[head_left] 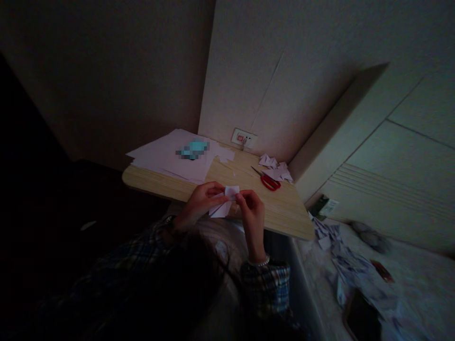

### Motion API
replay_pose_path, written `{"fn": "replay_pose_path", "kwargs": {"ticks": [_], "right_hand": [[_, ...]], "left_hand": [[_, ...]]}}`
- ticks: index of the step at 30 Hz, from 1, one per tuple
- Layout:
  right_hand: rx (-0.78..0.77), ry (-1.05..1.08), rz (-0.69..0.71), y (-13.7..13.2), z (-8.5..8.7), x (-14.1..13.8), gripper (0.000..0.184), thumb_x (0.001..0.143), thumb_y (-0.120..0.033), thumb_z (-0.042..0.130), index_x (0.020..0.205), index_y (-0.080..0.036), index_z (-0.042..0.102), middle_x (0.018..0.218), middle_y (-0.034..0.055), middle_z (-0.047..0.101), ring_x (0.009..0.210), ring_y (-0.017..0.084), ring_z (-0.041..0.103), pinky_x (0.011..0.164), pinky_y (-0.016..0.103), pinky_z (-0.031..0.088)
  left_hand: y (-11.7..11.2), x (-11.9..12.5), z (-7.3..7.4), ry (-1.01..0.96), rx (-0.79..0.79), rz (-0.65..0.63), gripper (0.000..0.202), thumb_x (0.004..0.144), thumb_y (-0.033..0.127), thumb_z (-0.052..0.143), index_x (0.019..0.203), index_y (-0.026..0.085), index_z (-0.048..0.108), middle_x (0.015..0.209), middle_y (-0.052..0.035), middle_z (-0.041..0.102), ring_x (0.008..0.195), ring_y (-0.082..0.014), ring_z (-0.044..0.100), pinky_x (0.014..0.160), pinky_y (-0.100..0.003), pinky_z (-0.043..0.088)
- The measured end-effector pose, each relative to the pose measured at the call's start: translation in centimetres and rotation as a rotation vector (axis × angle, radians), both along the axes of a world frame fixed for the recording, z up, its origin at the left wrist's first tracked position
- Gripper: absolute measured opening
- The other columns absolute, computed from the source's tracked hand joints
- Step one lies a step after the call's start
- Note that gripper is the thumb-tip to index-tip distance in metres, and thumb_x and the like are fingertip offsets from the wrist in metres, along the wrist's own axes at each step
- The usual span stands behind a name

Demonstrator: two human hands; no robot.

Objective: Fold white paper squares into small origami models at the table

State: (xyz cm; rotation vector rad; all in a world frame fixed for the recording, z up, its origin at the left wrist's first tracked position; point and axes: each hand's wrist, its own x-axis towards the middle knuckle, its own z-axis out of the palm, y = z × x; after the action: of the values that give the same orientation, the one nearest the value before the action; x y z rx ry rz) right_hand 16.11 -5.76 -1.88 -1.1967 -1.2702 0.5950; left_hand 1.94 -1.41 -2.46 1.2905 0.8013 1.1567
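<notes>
Close to the front edge of the wooden table, my left hand (204, 199) and my right hand (251, 203) pinch a small piece of folded white paper (232, 191) between them. More white paper (221, 210) hangs below the left fingers, over the lap; whether it is one piece with the part above I cannot tell. Both hands are closed, with the thumbs on top. To the right of them on the table lie red-handled scissors (270, 183), blades pointing to the back left. Behind the scissors sits a group of folded paper pieces (277, 170).
Large white sheets (170, 158) cover the left of the table (245, 173), a blurred-out turquoise object (194, 148) on top. Paper scraps (224, 154) lie beside them. A wall socket (243, 138) is behind. At right, a bed (419, 265) holds many papers (350, 258) and a dark flat object (362, 315).
</notes>
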Motion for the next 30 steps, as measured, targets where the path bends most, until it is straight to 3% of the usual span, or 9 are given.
{"fn": "replay_pose_path", "kwargs": {"ticks": [8,14,23,30], "right_hand": [[-0.026,-0.033,-0.067,-0.01,-0.24,0.04,0.029,0.074,-0.041,0.064,0.060,-0.018,0.052,0.054,-0.0058,0.047,0.053,0.010,0.041,0.053,0.023,0.034],[-0.032,-0.058,-0.057,-0.21,-0.13,-0.21,0.033,0.074,-0.043,0.063,0.058,-0.019,0.049,0.052,-0.0066,0.042,0.053,0.010,0.038,0.053,0.024,0.031],[-0.036,-0.003,0.029,-0.06,-0.20,-0.40,0.025,0.074,-0.039,0.064,0.064,-0.019,0.053,0.059,-0.0049,0.049,0.057,0.011,0.044,0.055,0.024,0.034],[-0.020,-0.127,0.005,-0.30,0.18,-0.59,0.026,0.075,-0.035,0.064,0.060,-0.019,0.050,0.057,-0.0054,0.048,0.057,0.011,0.045,0.056,0.024,0.035]], "left_hand": [[0.05,0.12,0.13,0.007,0.039,0.000,0.034,0.054,0.037,0.080,0.074,0.016,0.062,0.079,-0.0015,0.069,0.084,-0.0197,0.065,0.079,-0.029,0.049],[-0.09,0.18,0.24,-0.007,0.059,-0.013,0.029,0.060,0.036,0.077,0.073,0.016,0.061,0.075,0.0005,0.067,0.077,-0.0166,0.063,0.073,-0.026,0.048],[-0.68,-0.02,0.95,0.018,0.048,0.029,0.024,0.061,0.035,0.074,0.059,0.016,0.058,0.058,0.0043,0.056,0.059,-0.0116,0.053,0.061,-0.023,0.043],[-0.12,0.07,0.38,-0.040,0.052,0.042,0.030,0.058,0.037,0.077,0.073,0.016,0.062,0.066,0.0025,0.062,0.067,-0.0139,0.057,0.064,-0.024,0.045]]}}
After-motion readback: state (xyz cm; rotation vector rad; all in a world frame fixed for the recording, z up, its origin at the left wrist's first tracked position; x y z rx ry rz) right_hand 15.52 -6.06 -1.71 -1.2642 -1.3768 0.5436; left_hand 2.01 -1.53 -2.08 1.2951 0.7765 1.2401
